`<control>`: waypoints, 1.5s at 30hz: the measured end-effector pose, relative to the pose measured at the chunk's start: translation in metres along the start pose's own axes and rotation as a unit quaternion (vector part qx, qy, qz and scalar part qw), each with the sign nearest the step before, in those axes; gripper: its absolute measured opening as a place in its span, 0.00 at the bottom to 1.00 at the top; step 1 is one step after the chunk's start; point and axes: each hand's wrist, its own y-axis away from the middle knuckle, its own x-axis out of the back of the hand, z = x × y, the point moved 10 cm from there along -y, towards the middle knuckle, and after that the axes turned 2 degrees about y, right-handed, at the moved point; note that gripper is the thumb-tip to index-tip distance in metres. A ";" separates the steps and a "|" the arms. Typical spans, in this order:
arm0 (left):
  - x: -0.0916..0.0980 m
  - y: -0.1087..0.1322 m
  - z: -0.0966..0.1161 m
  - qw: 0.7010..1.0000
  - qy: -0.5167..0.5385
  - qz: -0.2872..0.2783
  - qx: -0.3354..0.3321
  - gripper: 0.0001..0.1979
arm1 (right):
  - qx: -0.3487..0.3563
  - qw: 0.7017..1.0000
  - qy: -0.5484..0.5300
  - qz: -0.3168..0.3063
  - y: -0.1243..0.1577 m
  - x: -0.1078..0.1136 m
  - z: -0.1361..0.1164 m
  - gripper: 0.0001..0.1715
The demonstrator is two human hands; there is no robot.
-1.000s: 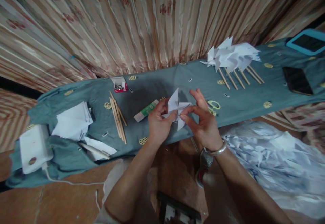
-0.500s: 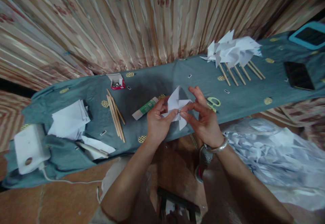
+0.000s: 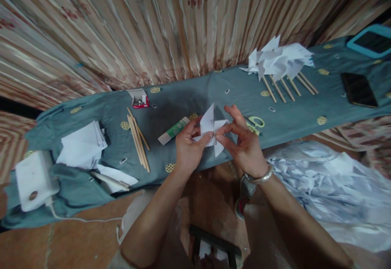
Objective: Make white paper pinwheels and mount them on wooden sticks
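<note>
A white paper pinwheel (image 3: 207,119) with folded blades is held over the front edge of the cloth-covered table. My left hand (image 3: 190,149) is closed on its left side, thumb pressed near the centre. My right hand (image 3: 244,143) pinches a small metal pin (image 3: 214,134) at the pinwheel's middle; its exact shape is too small to make out. The other right fingers are raised. Just left of my left hand lies a green and white glue box (image 3: 174,130). Green scissors (image 3: 256,121) lie behind my right hand, partly hidden.
Wooden sticks (image 3: 138,141), an open red box of metal pieces (image 3: 140,100), a stack of paper (image 3: 82,145) and a white power device (image 3: 36,181) are on the left. Finished pinwheels (image 3: 277,59), a phone (image 3: 359,90) and a plastic bag (image 3: 330,183) are on the right.
The view has shifted very slightly. Both hands keep nearly the same hold on the pinwheel, with the right fingertips still at its centre.
</note>
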 end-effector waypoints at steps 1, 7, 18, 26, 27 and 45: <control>0.000 0.000 0.000 1.000 0.002 0.000 -0.001 0.21 | 0.000 1.000 -0.002 0.000 0.000 0.000 0.000 0.02; 0.000 0.000 0.000 1.000 -0.002 0.003 0.001 0.21 | -0.003 1.000 -0.007 0.003 0.000 0.002 0.001 0.04; 0.000 0.001 0.000 1.000 -0.002 0.004 0.004 0.22 | -0.008 1.000 -0.005 -0.001 0.001 0.000 0.002 0.04; 0.000 0.000 -0.001 1.000 -0.003 -0.005 -0.001 0.22 | -0.029 0.999 -0.032 -0.024 0.000 -0.003 0.008 0.08; 0.000 0.000 -0.002 1.000 0.001 -0.008 -0.002 0.22 | -0.034 0.998 -0.040 -0.028 0.000 -0.004 0.010 0.08; -0.006 0.001 -0.002 0.998 0.023 -0.055 0.020 0.25 | -0.079 0.987 -0.130 -0.057 0.001 -0.009 0.027 0.10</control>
